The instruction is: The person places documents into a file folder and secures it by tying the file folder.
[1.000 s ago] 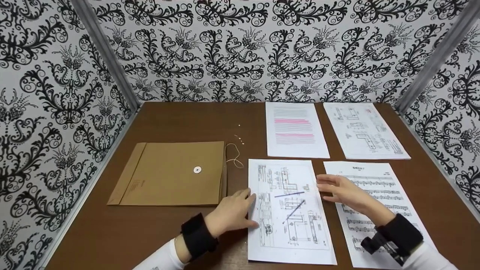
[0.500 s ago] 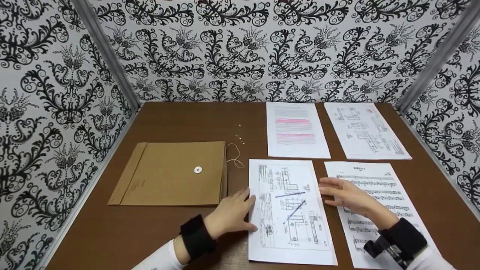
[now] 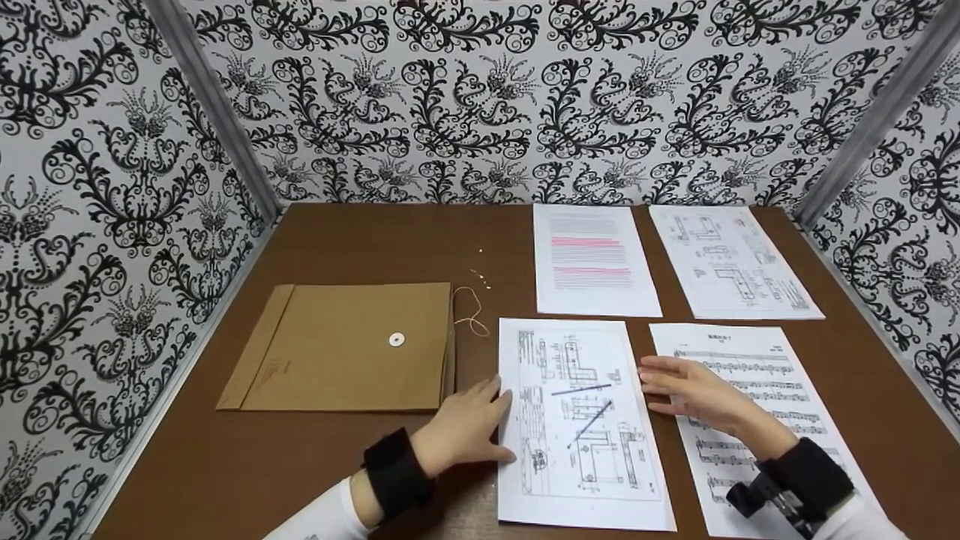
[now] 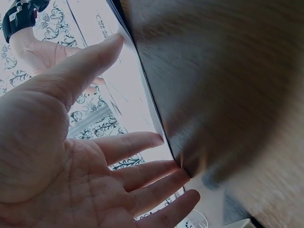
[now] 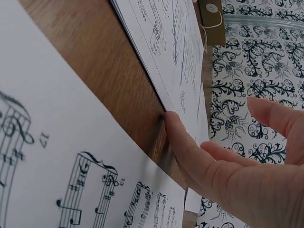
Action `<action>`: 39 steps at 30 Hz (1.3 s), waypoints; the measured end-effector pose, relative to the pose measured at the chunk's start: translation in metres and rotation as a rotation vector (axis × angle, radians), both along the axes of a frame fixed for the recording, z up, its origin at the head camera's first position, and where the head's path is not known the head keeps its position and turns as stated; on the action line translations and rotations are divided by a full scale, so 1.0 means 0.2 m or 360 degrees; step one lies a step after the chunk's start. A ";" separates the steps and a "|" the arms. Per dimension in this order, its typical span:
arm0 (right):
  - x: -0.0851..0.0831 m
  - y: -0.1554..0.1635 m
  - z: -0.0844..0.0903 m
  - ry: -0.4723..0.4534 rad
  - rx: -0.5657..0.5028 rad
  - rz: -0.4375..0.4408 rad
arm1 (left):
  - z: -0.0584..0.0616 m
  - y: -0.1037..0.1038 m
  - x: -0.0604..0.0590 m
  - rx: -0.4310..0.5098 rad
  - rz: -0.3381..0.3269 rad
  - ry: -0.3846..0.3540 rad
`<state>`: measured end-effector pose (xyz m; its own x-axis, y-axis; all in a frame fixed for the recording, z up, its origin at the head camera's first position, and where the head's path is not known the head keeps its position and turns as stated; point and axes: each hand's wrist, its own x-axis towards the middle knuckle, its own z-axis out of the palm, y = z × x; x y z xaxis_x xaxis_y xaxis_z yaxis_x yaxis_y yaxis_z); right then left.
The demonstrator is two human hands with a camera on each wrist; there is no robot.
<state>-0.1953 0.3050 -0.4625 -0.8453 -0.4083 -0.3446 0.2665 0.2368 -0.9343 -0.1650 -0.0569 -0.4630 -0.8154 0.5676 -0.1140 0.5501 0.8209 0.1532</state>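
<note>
A white sheet with a technical drawing and blue pen strokes (image 3: pixel 581 420) lies on the brown table (image 3: pixel 360 240) in front of me. My left hand (image 3: pixel 465 427) rests open at the sheet's left edge, fingers straight against it (image 4: pixel 156 140). My right hand (image 3: pixel 686 390) is open at the sheet's right edge, fingertips touching it (image 5: pixel 171 124), its palm over a sheet of music (image 3: pixel 757 420). Neither hand grips anything. The drawing sheet (image 5: pixel 166 42) and the music sheet (image 5: pixel 52 156) lie flat in the right wrist view.
A brown string-tie envelope (image 3: pixel 345 346) lies to the left, its string (image 3: pixel 469 307) loose beside it. At the back lie a text page with pink highlights (image 3: pixel 592 259) and another drawing sheet (image 3: pixel 731 259). Patterned walls (image 3: pixel 480 97) enclose the table on three sides.
My right hand has shifted very slightly right and down; otherwise both hands and the papers stay where they were.
</note>
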 end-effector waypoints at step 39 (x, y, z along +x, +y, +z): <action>-0.01 -0.01 -0.02 -0.0067 -0.0059 -0.0174 | 0.01 0.01 0.00 -0.0069 -0.0009 0.0018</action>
<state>-0.1964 0.3026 -0.4667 -0.8706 -0.3278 -0.3669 0.3278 0.1697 -0.9294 -0.1650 -0.0548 -0.4615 -0.8136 0.5669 -0.1296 0.5561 0.8236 0.1114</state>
